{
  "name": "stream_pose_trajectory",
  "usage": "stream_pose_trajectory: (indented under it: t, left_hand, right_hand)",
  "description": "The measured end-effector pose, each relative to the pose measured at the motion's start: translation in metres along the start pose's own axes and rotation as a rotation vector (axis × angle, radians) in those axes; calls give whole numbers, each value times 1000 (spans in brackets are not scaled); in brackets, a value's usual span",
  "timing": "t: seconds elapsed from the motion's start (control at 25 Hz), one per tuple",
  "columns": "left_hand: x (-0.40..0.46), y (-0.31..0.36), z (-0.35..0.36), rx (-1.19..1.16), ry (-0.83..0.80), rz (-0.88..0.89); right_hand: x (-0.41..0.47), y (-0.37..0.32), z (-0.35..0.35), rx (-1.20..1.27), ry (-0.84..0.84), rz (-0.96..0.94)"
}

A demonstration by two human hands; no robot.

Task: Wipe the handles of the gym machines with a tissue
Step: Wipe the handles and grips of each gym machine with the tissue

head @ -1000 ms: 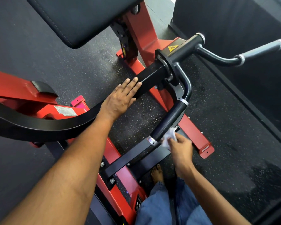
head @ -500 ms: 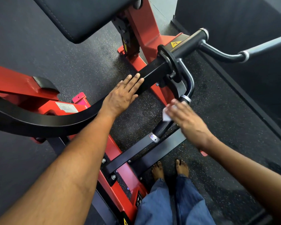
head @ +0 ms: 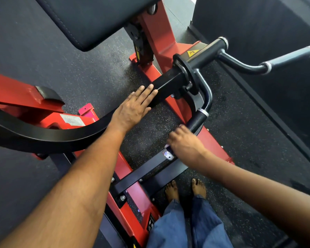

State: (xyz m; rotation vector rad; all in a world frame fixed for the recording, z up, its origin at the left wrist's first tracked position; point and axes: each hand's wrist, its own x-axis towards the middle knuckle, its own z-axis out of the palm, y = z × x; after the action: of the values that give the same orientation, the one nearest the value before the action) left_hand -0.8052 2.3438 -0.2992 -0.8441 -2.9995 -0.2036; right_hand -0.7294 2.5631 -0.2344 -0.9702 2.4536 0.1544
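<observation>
The right hand point(head: 184, 142) is wrapped around the lower end of the near handle point(head: 197, 120), fingers curled over the black grip. Only a sliver of white tissue point(head: 166, 146) peeks out at the edge of the fist, just above the shiny collar point(head: 167, 154) where the grip ends, so the tissue sits pressed between palm and grip. The hand is a bit blurred, so I can't say how much of the tissue is bunched inside.

The left hand point(head: 134, 108) lies flat with straight fingers on the black lever arm point(head: 166, 85), holding nothing and seemingly steadying the machine.

By my reckoning the wiping of this handle is under way: the hand is at the bottom of the grip, and the upper stretch toward the bend is bare to view. Whether that part is already clean I can't tell. The far handle point(head: 290, 56), sticking out to the right with its pale grip, has no hand on it and looks yet to be done, as would any other machines.

Further out there is the red frame point(head: 161, 38), the dark seat pad point(head: 97, 18) and the speckled floor point(head: 100, 72). No bin, box or other container is anywhere in sight.
</observation>
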Motion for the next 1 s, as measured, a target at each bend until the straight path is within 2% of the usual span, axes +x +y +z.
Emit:
stream_pose_trajectory:
  t: [0.04, 0.08, 0.2, 0.28, 0.4, 0.48, 0.56, 0.64, 0.72, 0.92, 1.0]
  left_hand:
    - [1, 0, 0, 1, 0, -1]
    - [2, 1, -1, 5, -2, 0]
    - [2, 1, -2, 7, -3, 4]
    - [0, 0, 0, -1, -1, 1]
    - [1, 0, -1, -3, -4, 1]
    - [3, 0, -4, -2, -2, -5]
    - [2, 1, -4, -8, -5, -4]
    - [1, 1, -2, -6, 2, 3]
    - [2, 1, -2, -1, 1, 1]
    - [0, -1, -1, 10, -3, 1]
    - [1, -2, 0, 7, -11, 4]
  right_hand:
    - [3, 0, -4, 16, -67, -105]
    - [7, 11, -9, 29, -105, -93]
    - [20, 50, -27, -87, -98, 221]
    - [18, 41, -20, -140, -144, 281]
    - [13, -5, -6, 20, -160, 22]
    - [7, -7, 7, 102, 14, -133]
    - [-15, 3, 26, 87, 220, -148]
    - [-48, 8, 46, 81, 295, -144]
    - [-56, 10, 54, 54, 304, -171]
    - [11, -2, 31, 32, 260, -209]
    - [-8, 8, 41, 47, 283, -217]
